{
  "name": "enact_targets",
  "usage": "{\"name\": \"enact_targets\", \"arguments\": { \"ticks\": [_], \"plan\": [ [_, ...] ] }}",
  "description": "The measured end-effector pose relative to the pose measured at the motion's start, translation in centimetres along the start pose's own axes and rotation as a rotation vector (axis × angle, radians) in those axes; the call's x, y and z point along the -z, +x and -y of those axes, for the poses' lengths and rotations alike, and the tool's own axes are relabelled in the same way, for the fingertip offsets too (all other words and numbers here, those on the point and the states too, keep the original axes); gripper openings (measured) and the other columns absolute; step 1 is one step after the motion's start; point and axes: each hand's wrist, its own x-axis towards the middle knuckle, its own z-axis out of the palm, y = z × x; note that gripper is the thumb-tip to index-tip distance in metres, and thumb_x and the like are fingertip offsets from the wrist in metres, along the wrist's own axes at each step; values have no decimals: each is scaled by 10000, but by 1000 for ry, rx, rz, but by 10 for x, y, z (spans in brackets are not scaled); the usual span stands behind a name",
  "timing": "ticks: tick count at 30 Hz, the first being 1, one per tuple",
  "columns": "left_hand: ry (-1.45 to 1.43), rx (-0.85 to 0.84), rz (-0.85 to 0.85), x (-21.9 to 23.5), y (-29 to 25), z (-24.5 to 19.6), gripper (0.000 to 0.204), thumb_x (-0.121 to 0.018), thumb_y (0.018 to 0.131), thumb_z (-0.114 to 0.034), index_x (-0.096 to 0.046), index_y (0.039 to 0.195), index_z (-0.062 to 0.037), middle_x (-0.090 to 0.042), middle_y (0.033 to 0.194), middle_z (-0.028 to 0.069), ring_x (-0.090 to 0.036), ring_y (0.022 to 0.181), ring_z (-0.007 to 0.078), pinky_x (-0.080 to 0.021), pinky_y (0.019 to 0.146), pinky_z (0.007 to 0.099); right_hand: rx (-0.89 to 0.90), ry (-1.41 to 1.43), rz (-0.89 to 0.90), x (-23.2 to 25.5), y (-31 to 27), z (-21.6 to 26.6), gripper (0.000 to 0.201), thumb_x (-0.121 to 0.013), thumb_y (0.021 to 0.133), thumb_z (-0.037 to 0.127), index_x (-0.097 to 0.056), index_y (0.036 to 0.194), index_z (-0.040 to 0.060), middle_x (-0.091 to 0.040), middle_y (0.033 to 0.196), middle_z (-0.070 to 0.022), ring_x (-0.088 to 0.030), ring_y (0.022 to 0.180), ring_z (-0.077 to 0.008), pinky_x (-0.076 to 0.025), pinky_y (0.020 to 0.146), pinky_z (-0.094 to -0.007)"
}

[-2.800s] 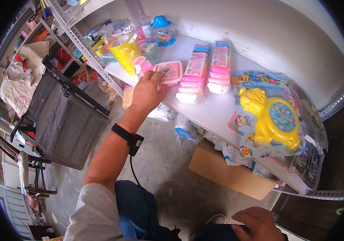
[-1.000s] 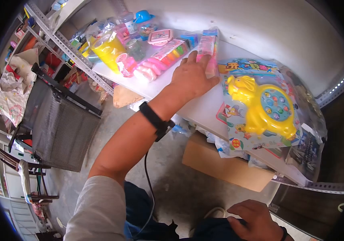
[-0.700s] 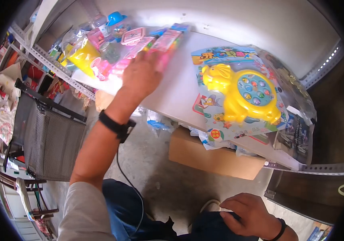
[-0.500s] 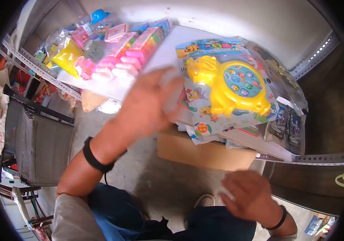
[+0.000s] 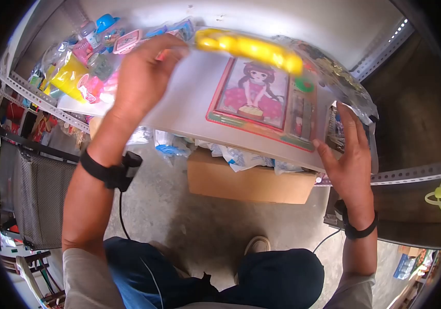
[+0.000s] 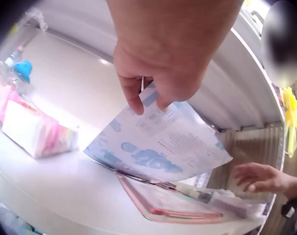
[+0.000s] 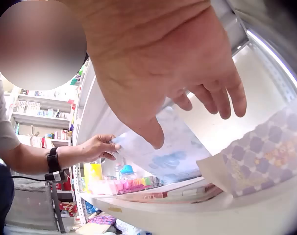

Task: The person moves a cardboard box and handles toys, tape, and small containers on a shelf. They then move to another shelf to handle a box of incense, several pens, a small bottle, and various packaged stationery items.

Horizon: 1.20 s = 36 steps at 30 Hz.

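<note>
pinching the toy card (image 6: 156, 149) is the left hand (image 6: 160, 73).

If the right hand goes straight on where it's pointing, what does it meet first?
Likely the clear plastic packaging at the right end of the shelf; the right hand points that way. Depth is unclear, so it might pass above.

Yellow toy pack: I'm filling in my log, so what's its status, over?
Left hand pinches yellow toy pack, tilted up. Right hand open, empty. Girl-picture pack lies on shelf beneath.
</note>
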Motion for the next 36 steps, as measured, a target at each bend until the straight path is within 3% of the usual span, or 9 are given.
{"name": "enact_targets", "arguments": {
  "ticks": [1,7,10,13,15,16,24,30,36],
  "plan": [
    [-46,108,2,7,7,9,166,-733,922,-120,-731,1073,-51,-746,1064,109,-698,903,253,-540,820,328,12,-22,6,-3,-5,-4,717,-826,799,172,-525,1441,65,-534,1427,-260,-563,1268,-441,-486,1047,-466],
    [-56,86,-21,28,5,47,178,-700,952,-99,-730,1117,-42,-747,1152,90,-697,1043,203,-523,913,299,85,-166,96,-22,-34,-26,693,-821,786,150,-548,1418,65,-549,1412,-254,-592,1205,-438,-480,1028,-481],
    [32,64,84,31,-23,44,162,-683,923,-49,-727,1078,-31,-734,1147,126,-683,1090,255,-522,958,332,44,-144,100,-25,-40,-29,649,-803,789,127,-568,1390,57,-585,1364,-242,-616,1154,-425,-484,1004,-479],
    [350,-225,370,36,-53,48,230,-701,862,-25,-696,1091,-24,-708,1164,144,-658,1138,329,-502,1022,413,34,-121,58,-24,-42,-34,550,-772,794,95,-611,1317,44,-647,1258,-216,-643,1090,-396,-495,968,-469],
    [521,-252,429,27,-77,47,311,-695,810,-8,-672,1119,-39,-679,1206,156,-606,1200,374,-421,1110,513,91,-171,5,-29,-47,-48,459,-741,801,65,-645,1249,39,-681,1180,-187,-660,1040,-367,-499,942,-460],
    [500,-109,468,24,-85,42,420,-715,793,-32,-647,1205,-67,-618,1344,144,-550,1294,357,-346,1162,563,118,-179,-10,-29,-48,-51,416,-726,803,50,-657,1213,38,-689,1147,-172,-664,1025,-356,-500,931,-456],
    [345,-344,525,-22,-77,-39,665,-819,785,-219,-574,1397,-134,-476,1514,150,-428,1421,371,-327,1181,584,169,-121,39,-26,-36,-40,229,-678,824,36,-693,1053,26,-713,973,-144,-674,964,-341,-509,872,-443],
    [366,-397,425,-65,-60,-28,654,-800,833,-311,-571,1423,-144,-430,1549,163,-397,1438,387,-312,1192,570,26,-165,-146,5,34,-37,333,-749,853,238,-685,1085,8,-703,998,-210,-672,982,-391,-549,807,-486],
    [406,-356,346,-68,-60,-5,680,-795,834,-343,-561,1440,-143,-430,1554,171,-403,1427,396,-304,1199,537,-56,-480,40,-13,100,-97,437,-739,855,342,-694,1176,49,-704,1127,-205,-673,1093,-381,-550,942,-461]
  ]
}}
